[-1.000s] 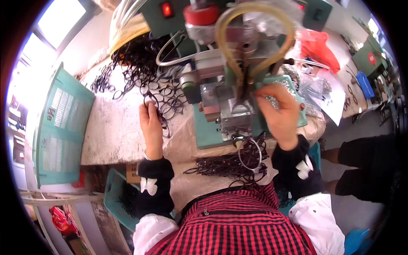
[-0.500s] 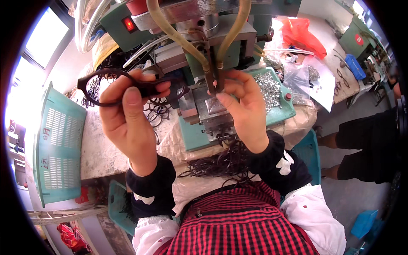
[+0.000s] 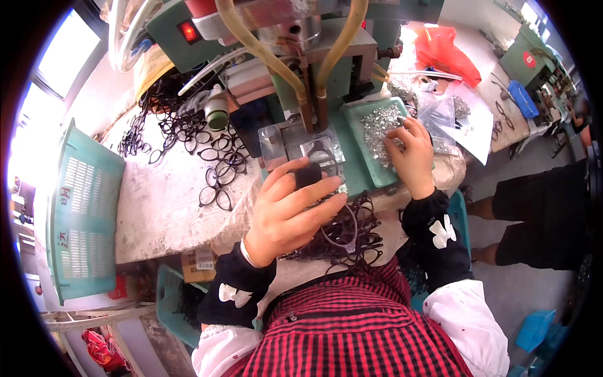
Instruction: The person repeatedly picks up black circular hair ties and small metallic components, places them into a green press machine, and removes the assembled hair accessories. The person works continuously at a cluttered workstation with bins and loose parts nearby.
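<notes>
A teal perforated plastic basket (image 3: 85, 210) is seen standing on edge at the far left, at about nine o'clock. A worn pale worktop (image 3: 160, 201) is laid out beside it, and a loose scatter of black plastic spectacle frames (image 3: 207, 154) is spread over it toward eleven o'clock. Near the centre, the left hand (image 3: 292, 213) is held raised above the bench edge, fingers curled and closed around a black spectacle frame (image 3: 309, 176), of which only a short dark part is seen between thumb and fingertips; the frame is thus located just in front of the machine, at the centre of view. A second heap of black frames (image 3: 348, 229) is piled under and just beyond that hand, toward six o'clock. Directly above, at twelve o'clock, a green bench press with two tan rubber hoses (image 3: 301, 56) is mounted, a clear block fixture (image 3: 301, 147) being set at its base. To the right, at two o'clock, a shallow teal tray of small shiny metal parts (image 3: 377, 135) is placed, and the right hand (image 3: 414, 157) is rested on it, fingertips drawn together down among the parts; whether a piece is pinched cannot be told. Further right, a sheet of white paper (image 3: 474, 129) and an orange plastic bag (image 3: 443, 50) are noted.
</notes>
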A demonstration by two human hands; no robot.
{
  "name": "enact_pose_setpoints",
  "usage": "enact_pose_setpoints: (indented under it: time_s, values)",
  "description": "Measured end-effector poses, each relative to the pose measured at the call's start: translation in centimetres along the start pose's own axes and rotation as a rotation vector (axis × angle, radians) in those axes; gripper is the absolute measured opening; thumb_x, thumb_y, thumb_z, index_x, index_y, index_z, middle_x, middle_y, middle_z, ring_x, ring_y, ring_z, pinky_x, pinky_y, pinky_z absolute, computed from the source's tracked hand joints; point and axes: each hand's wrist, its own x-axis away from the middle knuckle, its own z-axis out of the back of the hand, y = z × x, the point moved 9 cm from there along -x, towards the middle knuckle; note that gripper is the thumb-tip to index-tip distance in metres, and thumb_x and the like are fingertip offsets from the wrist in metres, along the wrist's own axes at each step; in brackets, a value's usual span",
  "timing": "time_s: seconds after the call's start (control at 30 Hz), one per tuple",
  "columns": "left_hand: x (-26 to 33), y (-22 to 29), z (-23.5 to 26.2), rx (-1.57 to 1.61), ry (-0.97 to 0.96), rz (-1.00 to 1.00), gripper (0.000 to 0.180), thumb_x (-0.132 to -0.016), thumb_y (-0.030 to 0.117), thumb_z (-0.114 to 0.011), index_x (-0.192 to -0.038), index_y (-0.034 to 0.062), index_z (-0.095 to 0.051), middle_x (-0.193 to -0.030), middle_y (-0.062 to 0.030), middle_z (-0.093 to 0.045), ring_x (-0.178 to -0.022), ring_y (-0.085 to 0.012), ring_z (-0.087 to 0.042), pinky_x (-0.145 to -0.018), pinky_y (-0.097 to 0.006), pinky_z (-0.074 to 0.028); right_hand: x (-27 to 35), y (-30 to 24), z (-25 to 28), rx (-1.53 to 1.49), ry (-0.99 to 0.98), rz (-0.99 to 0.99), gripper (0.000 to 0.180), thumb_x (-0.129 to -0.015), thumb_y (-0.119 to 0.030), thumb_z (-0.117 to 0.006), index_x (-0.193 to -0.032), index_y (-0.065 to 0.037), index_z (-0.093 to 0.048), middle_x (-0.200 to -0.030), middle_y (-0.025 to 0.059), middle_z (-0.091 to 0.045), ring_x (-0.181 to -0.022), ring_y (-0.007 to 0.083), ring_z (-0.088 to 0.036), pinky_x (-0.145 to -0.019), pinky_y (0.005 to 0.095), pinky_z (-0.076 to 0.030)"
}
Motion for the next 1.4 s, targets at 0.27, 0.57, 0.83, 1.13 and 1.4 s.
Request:
enact_pose_setpoints:
  time_s: [0.27,0.57,0.83,1.13,1.4]
  values:
    - [0.8,0.1,-0.2,0.078,-0.024,0.081,0.039,-0.074,0.003,-0.077,-0.112,0.0105,-0.074,-0.121,-0.0068,-0.071,-0.101,-0.0260,-0.070,-0.103,-0.050,-0.053,-2.1,-4.7,-2.8,0.040,-0.129,0.304,0.012,-0.086,-0.008,-0.067,-0.096,-0.003,-0.065,-0.122,0.0159,-0.064,-0.122,0.0371,-0.058,-0.095,0.0459,-0.051]
    - [14.9,-9.7,2.8,-0.132,0.417,0.924,0.052,-0.089,0.003,-0.072,-0.138,0.0002,-0.054,-0.131,-0.0163,-0.062,-0.118,-0.0272,-0.061,-0.100,-0.037,-0.050,0.3,0.6,-0.9,-0.414,-0.031,-0.248,0.016,-0.096,-0.010,-0.069,-0.110,-0.003,-0.074,-0.096,0.0065,-0.075,-0.091,0.0140,-0.067,-0.085,0.0277,-0.050]
    - [16.6,-18.8,-1.3,0.084,0.348,1.101,0.034,-0.085,0.012,-0.079,-0.115,-0.0009,-0.067,-0.098,-0.0116,-0.072,-0.087,-0.0235,-0.069,-0.077,-0.033,-0.054,-1.5,-3.0,-1.5,-0.515,-0.116,-0.259,0.016,-0.093,-0.007,-0.071,-0.108,-0.002,-0.074,-0.093,0.0024,-0.073,-0.086,0.0091,-0.064,-0.079,0.0238,-0.049]
    - [16.4,-18.0,1.6,-0.099,0.499,1.045,0.043,-0.083,0.017,-0.082,-0.119,0.0031,-0.063,-0.097,-0.0101,-0.068,-0.088,-0.0255,-0.064,-0.078,-0.037,-0.052,1.0,0.1,0.8,-0.428,-0.053,-0.313,0.013,-0.093,-0.004,-0.071,-0.105,-0.001,-0.074,-0.095,0.0029,-0.073,-0.087,0.0087,-0.064,-0.078,0.0239,-0.049]
    - [17.0,-21.5,7.4,-0.795,0.124,0.873,0.013,-0.082,0.016,-0.073,-0.092,0.0076,-0.073,-0.092,-0.0135,-0.070,-0.090,-0.0363,-0.066,-0.079,-0.045,-0.052,-2.9,-10.9,3.0,-0.714,-0.094,-0.030,0.021,-0.083,0.001,-0.071,-0.105,-0.001,-0.073,-0.096,0.0092,-0.071,-0.092,0.0218,-0.068,-0.084,0.0305,-0.051]
